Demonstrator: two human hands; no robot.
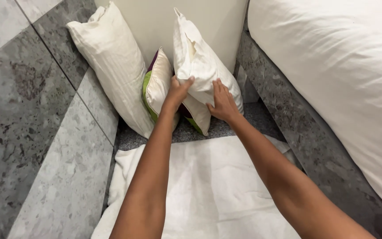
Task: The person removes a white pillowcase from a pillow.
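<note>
White pillow (200, 62), upright in the floor's far corner: we clamped it with left hand (177, 90); right hand (223, 102) pressed flat, fingers spread. Lifting it would need both hands closed.

Grey speckled floor (261, 116) – 4 pillows, a white sheet (213, 186).
</note>
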